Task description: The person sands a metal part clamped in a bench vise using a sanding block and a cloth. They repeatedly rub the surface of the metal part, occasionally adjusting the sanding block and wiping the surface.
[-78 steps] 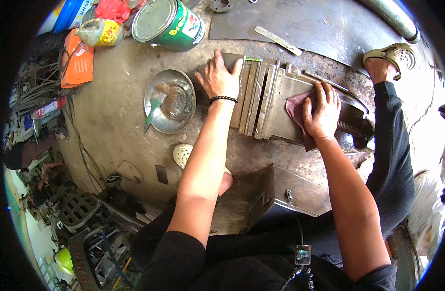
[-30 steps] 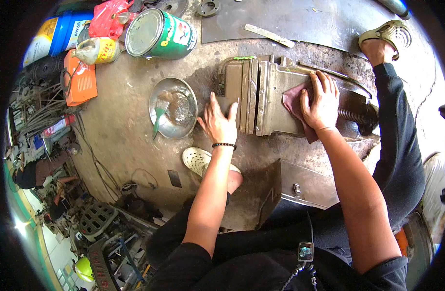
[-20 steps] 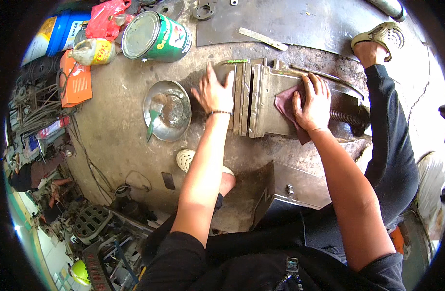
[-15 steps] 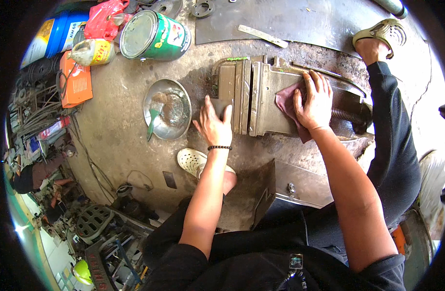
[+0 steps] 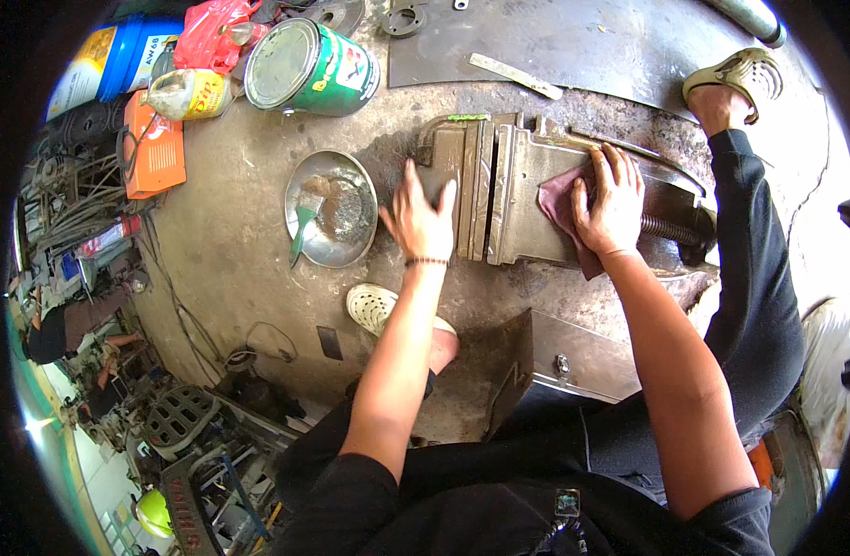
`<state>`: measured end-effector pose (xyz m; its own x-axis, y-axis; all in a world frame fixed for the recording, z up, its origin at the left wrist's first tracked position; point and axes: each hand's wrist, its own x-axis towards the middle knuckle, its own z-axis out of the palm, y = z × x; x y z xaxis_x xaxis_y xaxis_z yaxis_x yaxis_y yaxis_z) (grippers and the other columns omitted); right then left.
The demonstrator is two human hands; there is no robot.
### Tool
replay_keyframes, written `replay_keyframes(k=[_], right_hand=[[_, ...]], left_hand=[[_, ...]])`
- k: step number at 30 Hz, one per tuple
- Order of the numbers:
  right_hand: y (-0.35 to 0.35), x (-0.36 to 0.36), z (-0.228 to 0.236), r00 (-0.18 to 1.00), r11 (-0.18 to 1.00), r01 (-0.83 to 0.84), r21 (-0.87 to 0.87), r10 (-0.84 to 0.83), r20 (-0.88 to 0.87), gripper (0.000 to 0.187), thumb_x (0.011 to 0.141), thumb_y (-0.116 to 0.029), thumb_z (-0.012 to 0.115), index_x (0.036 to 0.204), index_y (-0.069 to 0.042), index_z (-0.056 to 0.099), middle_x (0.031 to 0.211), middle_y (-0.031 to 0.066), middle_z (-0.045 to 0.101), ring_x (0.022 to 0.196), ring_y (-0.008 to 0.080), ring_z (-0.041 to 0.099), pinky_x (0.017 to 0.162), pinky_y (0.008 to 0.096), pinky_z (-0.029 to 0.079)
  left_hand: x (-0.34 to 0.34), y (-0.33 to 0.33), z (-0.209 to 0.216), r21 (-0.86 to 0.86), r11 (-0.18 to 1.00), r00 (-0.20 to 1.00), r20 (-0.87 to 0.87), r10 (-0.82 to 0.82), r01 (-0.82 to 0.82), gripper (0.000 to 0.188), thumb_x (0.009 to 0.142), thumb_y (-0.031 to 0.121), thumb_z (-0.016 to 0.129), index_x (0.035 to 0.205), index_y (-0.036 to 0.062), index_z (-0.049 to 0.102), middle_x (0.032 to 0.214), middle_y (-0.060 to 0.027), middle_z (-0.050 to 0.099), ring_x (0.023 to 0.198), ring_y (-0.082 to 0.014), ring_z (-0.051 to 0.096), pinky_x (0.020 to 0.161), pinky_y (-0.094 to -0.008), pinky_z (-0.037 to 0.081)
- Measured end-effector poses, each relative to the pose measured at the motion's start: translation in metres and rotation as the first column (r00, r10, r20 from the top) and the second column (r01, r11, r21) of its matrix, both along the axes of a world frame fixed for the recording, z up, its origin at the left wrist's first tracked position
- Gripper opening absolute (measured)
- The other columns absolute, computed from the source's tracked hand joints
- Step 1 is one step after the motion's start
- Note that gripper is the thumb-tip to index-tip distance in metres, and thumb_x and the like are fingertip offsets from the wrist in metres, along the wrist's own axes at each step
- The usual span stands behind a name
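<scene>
A large metal bench vise (image 5: 527, 218) lies on its side on the floor in front of me, its jaws slightly apart and its screw (image 5: 671, 229) bare at the right. My right hand (image 5: 610, 208) presses a dark reddish-purple rag (image 5: 560, 204) onto the vise body, fingers stretched over it. My left hand (image 5: 419, 221) is spread at the vise's left end with nothing in it. Whether its fingers touch the metal I cannot tell. Left of that hand is a metal bowl (image 5: 357, 243) of murky liquid, a green-handled brush (image 5: 304, 219) resting in it.
A green paint can (image 5: 346, 79), a yellow-labelled jug (image 5: 202, 93) and an orange box (image 5: 156, 162) stand at the far left. A metal sheet (image 5: 620, 42) carries a flat bar (image 5: 513, 74). Near me sits a metal box (image 5: 583, 357) with a latch. Cables and machine parts crowd the left.
The whole view has shifted slightly. My left hand has moved a little farther away along the vise's left end. My right hand stays on the rag at nearly the same spot.
</scene>
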<state>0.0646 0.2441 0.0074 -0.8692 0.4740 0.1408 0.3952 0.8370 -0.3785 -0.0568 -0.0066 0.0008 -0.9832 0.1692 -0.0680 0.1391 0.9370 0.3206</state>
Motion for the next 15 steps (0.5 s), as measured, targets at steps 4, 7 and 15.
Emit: replay_keyframes(k=[4,7,15], right_hand=[[0.000,0.001,-0.003,1.000,1.000,-0.010,0.016,0.010,-0.019,0.055,0.087,-0.030,0.062,0.134,-0.002,0.058,0.139,0.0203,0.056,0.135,0.0366,0.047,0.118,0.0497,0.029],[0.000,0.002,-0.004,0.999,1.000,-0.016,0.017,0.016,-0.031,0.055,0.086,-0.029,0.062,0.134,-0.001,0.059,0.138,0.0203,0.056,0.134,0.0367,0.048,0.118,0.0493,0.030],[0.000,0.001,-0.001,0.999,1.000,-0.009,0.011,0.010,-0.044,0.053,0.086,-0.029,0.063,0.131,-0.002,0.060,0.137,0.0204,0.056,0.133,0.0368,0.048,0.117,0.0498,0.031]], left_hand=[[0.021,-0.021,-0.003,0.007,1.000,1.000,-0.009,0.010,-0.010,0.084,0.090,0.059,0.066,0.156,0.0147,0.037,0.140,-0.0192,0.058,0.132,-0.0355,0.053,0.113,-0.0709,0.024],[-0.023,0.005,-0.007,0.003,1.000,0.998,-0.053,-0.018,0.018,0.086,0.090,0.062,0.064,0.155,0.0142,0.037,0.136,-0.0191,0.061,0.130,-0.0352,0.055,0.114,-0.0681,0.026],[-0.026,0.020,-0.004,0.036,0.999,0.998,-0.061,-0.030,0.032,0.082,0.090,0.061,0.063,0.154,0.0141,0.039,0.139,-0.0179,0.059,0.132,-0.0354,0.053,0.114,-0.0692,0.026]])
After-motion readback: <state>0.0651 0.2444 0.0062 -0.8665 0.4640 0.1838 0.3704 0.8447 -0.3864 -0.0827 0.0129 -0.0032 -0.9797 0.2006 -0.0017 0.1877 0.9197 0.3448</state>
